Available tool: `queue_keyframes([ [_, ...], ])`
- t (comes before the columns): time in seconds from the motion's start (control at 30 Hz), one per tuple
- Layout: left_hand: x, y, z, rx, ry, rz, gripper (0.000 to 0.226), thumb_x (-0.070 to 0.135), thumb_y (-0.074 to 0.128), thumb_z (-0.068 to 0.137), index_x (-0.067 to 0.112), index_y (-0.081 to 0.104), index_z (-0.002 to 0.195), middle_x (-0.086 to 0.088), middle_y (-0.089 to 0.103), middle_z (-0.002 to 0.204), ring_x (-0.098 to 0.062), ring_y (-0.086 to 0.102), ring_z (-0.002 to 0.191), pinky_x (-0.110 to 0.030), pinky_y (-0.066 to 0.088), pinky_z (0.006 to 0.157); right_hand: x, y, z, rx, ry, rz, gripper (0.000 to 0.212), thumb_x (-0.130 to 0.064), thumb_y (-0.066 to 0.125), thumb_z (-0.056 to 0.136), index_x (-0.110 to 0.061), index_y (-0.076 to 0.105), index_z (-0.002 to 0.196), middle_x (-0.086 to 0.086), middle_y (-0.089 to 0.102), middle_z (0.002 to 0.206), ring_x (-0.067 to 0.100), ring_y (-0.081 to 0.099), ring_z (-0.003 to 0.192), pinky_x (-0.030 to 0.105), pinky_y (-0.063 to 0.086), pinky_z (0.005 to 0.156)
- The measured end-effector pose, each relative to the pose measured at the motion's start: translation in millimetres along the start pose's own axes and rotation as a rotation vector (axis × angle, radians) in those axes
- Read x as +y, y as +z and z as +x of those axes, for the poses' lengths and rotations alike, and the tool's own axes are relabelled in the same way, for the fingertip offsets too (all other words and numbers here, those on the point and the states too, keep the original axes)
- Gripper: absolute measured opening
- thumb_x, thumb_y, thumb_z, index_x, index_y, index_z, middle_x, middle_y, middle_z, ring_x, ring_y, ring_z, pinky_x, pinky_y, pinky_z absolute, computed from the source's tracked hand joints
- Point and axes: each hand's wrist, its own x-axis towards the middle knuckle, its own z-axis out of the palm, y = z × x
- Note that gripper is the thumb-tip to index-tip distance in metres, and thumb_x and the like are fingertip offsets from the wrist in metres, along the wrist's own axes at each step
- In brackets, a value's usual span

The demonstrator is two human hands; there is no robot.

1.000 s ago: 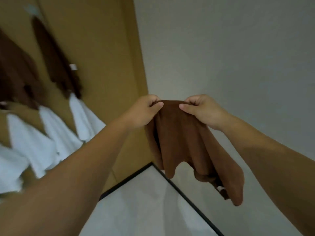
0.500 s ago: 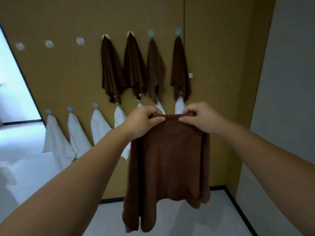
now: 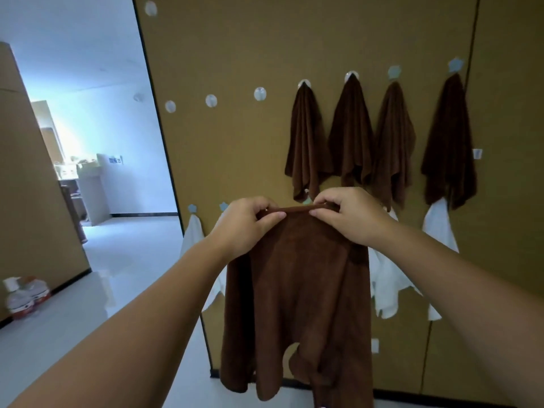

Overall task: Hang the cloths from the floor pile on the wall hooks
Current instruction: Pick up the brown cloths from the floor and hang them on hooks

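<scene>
A brown cloth (image 3: 297, 290) hangs in front of me by its top edge. My left hand (image 3: 244, 223) pinches that edge on the left and my right hand (image 3: 347, 216) pinches it on the right. On the tan wall (image 3: 235, 148) behind, several brown cloths (image 3: 350, 134) hang from an upper row of hooks. Three bare round hooks (image 3: 260, 93) sit to their left. White cloths (image 3: 438, 225) hang from a lower row, partly hidden by the held cloth.
A doorway (image 3: 97, 136) opens at the left onto a bright room with a counter. Two plastic bottles (image 3: 25, 298) stand on the pale floor (image 3: 123, 260) by the left wall. The floor pile is out of view.
My view has swung left, from the corner to facing the hook wall and doorway. Both hands keep their pinch on the brown cloth's top edge, now held closer to the wall.
</scene>
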Motion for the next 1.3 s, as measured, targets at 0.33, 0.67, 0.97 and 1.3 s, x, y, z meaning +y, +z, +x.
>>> queue_keyframes([
  [0.33,-95,-21,94,0.14,0.009,0.084,0.013,0.041,0.058,0.089,0.032,0.067,0.087,0.01,0.068,0.081,-0.007,0.063,0.078,-0.036,0.055,0.075,38,75,127,0.001,-0.045,0.225,0.003,-0.022,0.068,0.085,-0.021,0.07,0.086,-0.01,0.065,0.074,0.003,0.06,0.073,0.023,0.048,0.068],
  [0.67,-158,-22,234,0.253,0.042,0.085,0.014,0.036,0.056,0.092,0.03,0.068,0.089,0.011,0.068,0.081,-0.004,0.063,0.078,-0.032,0.053,0.075,96,104,281,0.036,-0.192,0.233,0.006,-0.026,0.064,0.088,-0.028,0.069,0.089,-0.01,0.067,0.081,0.009,0.063,0.08,0.033,0.052,0.079],
  [0.97,-219,-32,359,0.32,0.088,0.069,0.017,0.042,0.052,0.092,0.034,0.066,0.093,0.016,0.067,0.082,-0.003,0.062,0.081,-0.034,0.053,0.079,126,133,397,0.201,-0.162,0.158,0.003,-0.025,0.066,0.086,-0.022,0.066,0.086,-0.001,0.057,0.071,0.013,0.054,0.068,0.033,0.049,0.071],
  [1.3,-297,-55,504,0.268,0.301,-0.047,0.01,0.04,0.053,0.091,0.04,0.063,0.089,0.018,0.064,0.081,-0.001,0.059,0.079,-0.025,0.048,0.076,148,163,515,0.38,-0.065,0.06,0.011,-0.026,0.068,0.084,-0.017,0.065,0.08,-0.008,0.053,0.063,0.0,0.044,0.052,0.013,0.037,0.054],
])
